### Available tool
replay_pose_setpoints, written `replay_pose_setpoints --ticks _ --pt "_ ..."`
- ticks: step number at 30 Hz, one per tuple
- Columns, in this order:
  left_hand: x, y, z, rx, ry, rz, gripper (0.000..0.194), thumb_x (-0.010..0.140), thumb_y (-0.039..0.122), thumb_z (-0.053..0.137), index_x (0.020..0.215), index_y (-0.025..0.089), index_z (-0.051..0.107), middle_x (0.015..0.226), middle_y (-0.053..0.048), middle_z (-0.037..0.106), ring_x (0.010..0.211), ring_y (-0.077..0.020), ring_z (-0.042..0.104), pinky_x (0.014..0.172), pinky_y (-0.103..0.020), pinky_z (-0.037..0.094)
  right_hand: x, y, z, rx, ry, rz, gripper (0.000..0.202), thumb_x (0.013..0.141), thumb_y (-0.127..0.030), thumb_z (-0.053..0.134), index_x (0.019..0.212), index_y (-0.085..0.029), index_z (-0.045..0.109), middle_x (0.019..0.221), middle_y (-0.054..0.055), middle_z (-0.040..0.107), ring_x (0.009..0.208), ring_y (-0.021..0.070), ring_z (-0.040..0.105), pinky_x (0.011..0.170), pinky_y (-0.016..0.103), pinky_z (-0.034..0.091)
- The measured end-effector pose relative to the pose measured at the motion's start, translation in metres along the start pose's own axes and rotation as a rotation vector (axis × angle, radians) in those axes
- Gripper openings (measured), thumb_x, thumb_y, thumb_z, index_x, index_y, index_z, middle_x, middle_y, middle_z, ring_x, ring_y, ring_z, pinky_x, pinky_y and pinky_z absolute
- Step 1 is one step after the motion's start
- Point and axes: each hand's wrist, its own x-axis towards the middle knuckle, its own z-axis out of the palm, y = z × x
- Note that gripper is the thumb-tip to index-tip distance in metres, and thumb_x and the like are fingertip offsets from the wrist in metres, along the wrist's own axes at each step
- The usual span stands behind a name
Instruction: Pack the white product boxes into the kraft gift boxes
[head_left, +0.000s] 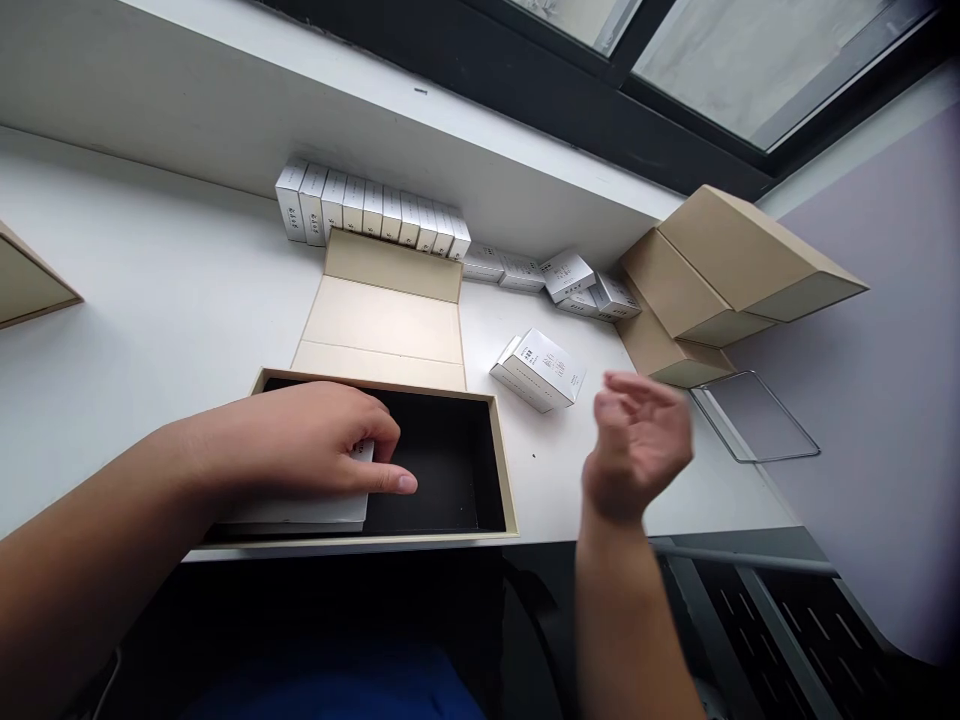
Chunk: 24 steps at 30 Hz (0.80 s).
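Note:
My left hand (322,440) reaches into an open beige gift box (507,470) with a black inside. Its palm lies over a white box (330,512) in the left part, and its fingers bend over that box's right end, with the thumb stretched out beside them. My right hand (641,440) is raised over the table to the right, slightly blurred, fingers loosely curled and apart from the thumb, with nothing in it. Between it and the gift box, small silver-white cartons (541,370) lie one against another. The gift box's lid (382,318) is folded back, away from me.
A row of upright white cartons (371,208) stands along the wall behind the lid. More cartons (574,280) lie to its right. Closed beige boxes (735,270) are stacked at the right wall, near a wire frame (757,420). Another beige box (30,280) is at far left.

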Motion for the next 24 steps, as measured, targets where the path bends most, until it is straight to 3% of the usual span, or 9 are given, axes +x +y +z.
replay_pose_setpoints --ticks 2,5,7,9,14,18,20,21,24 --pt "0.000 -0.003 0.000 -0.014 0.021 -0.007 0.038 0.083 0.065 0.056 0.093 0.032 0.074 0.089 0.000 0.072 0.074 -0.0181 0.063 0.058 -0.026 0.040 0.034 0.010 -0.005 -0.199 -0.130 -0.005 0.042 0.084 -0.050 0.064 0.117 -0.025 0.057 0.123 0.009 0.061 0.121 0.0293 0.056 0.104 0.051 0.045" --pt "0.000 -0.006 0.001 -0.029 0.024 -0.024 0.041 0.084 0.064 0.054 0.106 0.034 0.071 0.096 0.001 0.073 0.080 -0.0187 0.065 0.062 -0.026 0.042 0.076 0.017 0.000 -0.452 -0.592 0.127 0.081 0.072 -0.058 0.074 0.141 -0.026 0.045 0.145 0.012 0.050 0.135 0.0364 0.044 0.109 0.055 0.039" --pt "0.000 -0.006 0.001 -0.024 0.024 -0.034 0.041 0.085 0.064 0.053 0.106 0.033 0.070 0.096 0.001 0.073 0.080 -0.0189 0.064 0.062 -0.026 0.043 0.091 0.015 0.012 -0.565 -0.862 0.232 0.101 0.066 -0.062 0.078 0.150 -0.026 0.036 0.148 0.014 0.047 0.131 0.0379 0.048 0.103 0.053 0.045" --pt "0.000 -0.005 0.001 -0.018 0.035 -0.038 0.040 0.085 0.063 0.053 0.105 0.033 0.070 0.096 0.001 0.073 0.080 -0.0189 0.064 0.063 -0.026 0.043 0.097 0.012 0.026 -0.637 -1.017 0.298 0.110 0.063 -0.064 0.079 0.154 -0.025 0.030 0.141 0.015 0.053 0.116 0.0352 0.058 0.090 0.046 0.052" --pt "-0.001 -0.007 0.001 -0.027 0.050 -0.031 0.040 0.085 0.063 0.053 0.103 0.032 0.070 0.093 0.001 0.073 0.078 -0.0186 0.064 0.061 -0.026 0.042 0.096 0.009 0.048 -0.796 -1.035 0.296 0.097 0.062 -0.057 0.080 0.145 -0.027 0.040 0.107 0.009 0.065 0.085 0.0284 0.064 0.069 0.038 0.051" --pt "-0.004 -0.005 0.001 -0.120 0.142 0.085 0.037 0.090 0.058 0.051 0.096 0.029 0.071 0.087 0.000 0.072 0.071 -0.0165 0.063 0.059 -0.027 0.044 0.097 -0.011 0.032 -0.515 -0.931 0.195 0.090 0.060 -0.053 0.083 0.138 -0.027 0.047 0.107 0.007 0.064 0.089 0.0276 0.063 0.074 0.039 0.052" --pt "-0.008 -0.001 0.001 -0.211 0.361 0.263 0.025 0.090 0.047 0.057 0.087 0.027 0.071 0.081 0.001 0.072 0.069 -0.0155 0.063 0.061 -0.028 0.047 0.091 -0.036 0.019 -0.205 -0.940 0.093 0.095 0.056 -0.049 0.087 0.139 -0.027 0.047 0.113 0.007 0.063 0.096 0.0276 0.063 0.081 0.040 0.053" --pt "-0.010 0.000 0.001 -0.271 0.540 0.359 0.017 0.088 0.040 0.061 0.082 0.026 0.069 0.079 0.001 0.071 0.069 -0.0155 0.064 0.063 -0.029 0.049 0.086 -0.051 0.013 -0.054 -0.988 0.046 0.098 0.054 -0.047 0.089 0.140 -0.027 0.046 0.114 0.006 0.064 0.099 0.0274 0.063 0.084 0.040 0.053" --pt "-0.010 -0.005 -0.002 -0.462 1.220 0.533 0.007 0.079 0.022 0.070 0.075 0.026 0.067 0.071 0.003 0.067 0.066 -0.0153 0.063 0.062 -0.031 0.050 0.063 -0.091 0.007 0.175 -1.297 -0.014 0.096 0.055 -0.039 0.089 0.142 -0.028 0.048 0.117 0.005 0.065 0.101 0.0269 0.064 0.087 0.040 0.054"
